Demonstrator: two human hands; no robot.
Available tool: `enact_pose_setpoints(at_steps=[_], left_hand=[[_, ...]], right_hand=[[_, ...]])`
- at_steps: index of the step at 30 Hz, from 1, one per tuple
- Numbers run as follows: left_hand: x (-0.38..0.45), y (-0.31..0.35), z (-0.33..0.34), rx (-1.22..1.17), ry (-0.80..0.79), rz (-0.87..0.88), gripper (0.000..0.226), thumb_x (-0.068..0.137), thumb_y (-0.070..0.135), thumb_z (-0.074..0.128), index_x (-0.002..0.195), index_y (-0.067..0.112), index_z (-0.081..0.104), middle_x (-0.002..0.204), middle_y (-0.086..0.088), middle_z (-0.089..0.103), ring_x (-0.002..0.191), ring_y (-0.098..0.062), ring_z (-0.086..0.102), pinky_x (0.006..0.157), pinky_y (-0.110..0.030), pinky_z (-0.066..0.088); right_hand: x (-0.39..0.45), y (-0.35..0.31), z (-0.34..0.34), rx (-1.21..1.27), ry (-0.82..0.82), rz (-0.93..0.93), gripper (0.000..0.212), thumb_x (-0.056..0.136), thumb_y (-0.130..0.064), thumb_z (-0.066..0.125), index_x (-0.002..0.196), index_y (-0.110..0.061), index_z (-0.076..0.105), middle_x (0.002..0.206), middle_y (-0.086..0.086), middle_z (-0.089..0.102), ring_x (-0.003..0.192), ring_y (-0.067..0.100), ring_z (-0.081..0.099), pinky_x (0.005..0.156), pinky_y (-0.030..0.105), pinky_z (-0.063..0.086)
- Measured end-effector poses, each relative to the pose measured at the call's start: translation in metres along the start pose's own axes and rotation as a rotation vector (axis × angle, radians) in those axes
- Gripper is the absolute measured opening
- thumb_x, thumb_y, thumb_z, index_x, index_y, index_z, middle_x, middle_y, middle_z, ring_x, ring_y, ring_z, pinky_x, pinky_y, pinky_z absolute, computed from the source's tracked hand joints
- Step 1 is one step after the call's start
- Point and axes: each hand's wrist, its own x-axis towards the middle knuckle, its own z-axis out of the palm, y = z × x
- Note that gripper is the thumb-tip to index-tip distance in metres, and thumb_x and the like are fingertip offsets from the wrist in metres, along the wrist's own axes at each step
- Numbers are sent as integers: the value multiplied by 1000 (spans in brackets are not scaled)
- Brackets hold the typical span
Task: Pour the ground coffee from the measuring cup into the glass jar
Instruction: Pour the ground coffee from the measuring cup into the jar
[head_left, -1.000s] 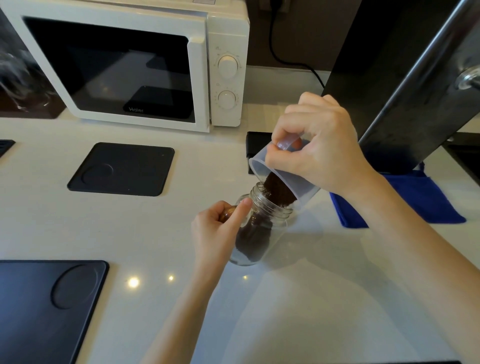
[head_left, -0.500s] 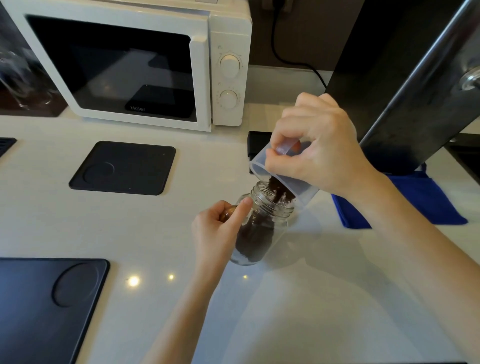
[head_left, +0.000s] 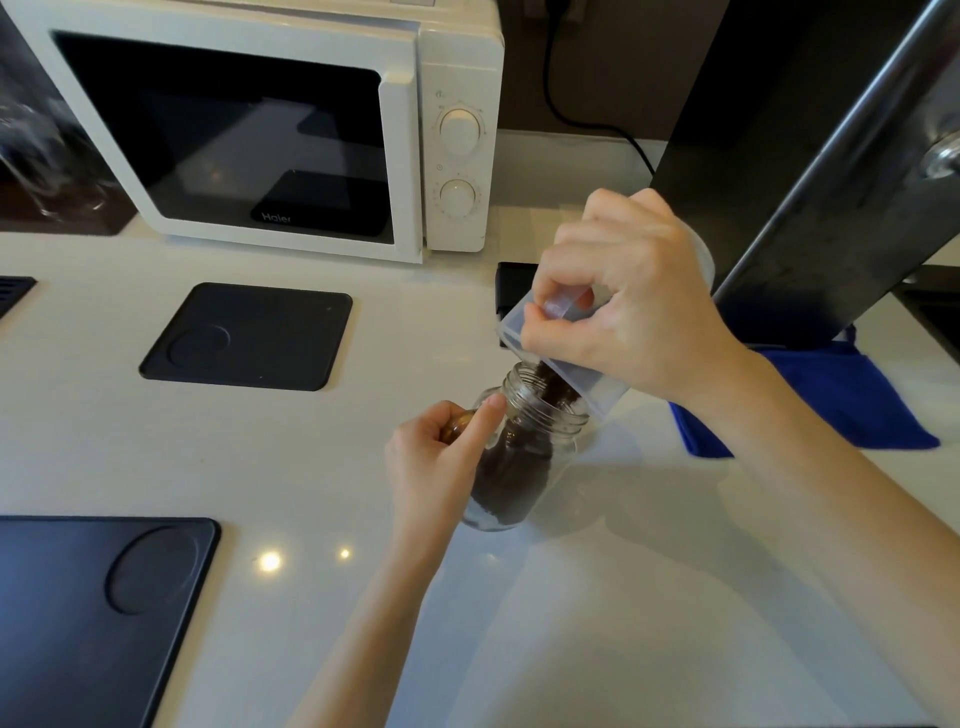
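Over the white countertop (head_left: 571, 597) the right hand (head_left: 631, 306) grips a translucent plastic measuring cup (head_left: 582, 382), tipped steeply so its lip sits just above the mouth of the small clear glass jar (head_left: 524, 447). Dark ground coffee (head_left: 511, 483) spills from cup into jar, already filling most of it. The left hand (head_left: 441, 462) wraps the jar's side, steadying it upright in front of the white microwave (head_left: 270, 124).

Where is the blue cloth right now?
In the head view, the blue cloth lies flat on the white counter at the right side, just behind the person's right forearm and below the big dark slanted panel.
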Motion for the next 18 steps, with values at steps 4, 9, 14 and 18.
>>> enact_pose_setpoints(at_steps=[4, 9, 14, 18], left_hand=[[1, -2, 1, 5, 1, -6, 47, 76, 42, 71, 48, 10, 51, 42, 5, 40, 43, -8, 33, 48, -25, 30], [1, -2, 1, -6, 0, -1, 51, 75, 42, 71, 48, 5, 50, 41, 7, 40, 43, -8, 34, 47, -22, 30], [0, 1, 1, -18, -3, -3, 55, 75, 42, 71, 53, -2, 48, 49, -10, 42, 50, -17, 37, 51, -31, 31], [-1, 0, 1, -17, 5, -8, 53, 74, 43, 71, 51, 2, 47, 45, -3, 41, 48, -14, 35, 49, -28, 30]], right_hand=[[1, -1, 0, -17, 4, -14, 18, 70, -16, 65, 56, -6, 60, 55, 9, 60, 63, 26, 47, 62, 44, 37], [0, -4, 1, -19, 7, -32, 17, 70, -14, 64, 55, -7, 59, 54, 9, 59, 62, 26, 46, 62, 42, 36], [0, -4, 0, -25, 29, -33, 18, 70, -14, 64, 54, -8, 57, 52, 2, 52, 62, 22, 42, 62, 41, 33], [-1, -7, 1, -59, 15, -60, 18, 69, -13, 64, 54, -8, 56, 52, 5, 55, 63, 22, 42, 62, 43, 35]])
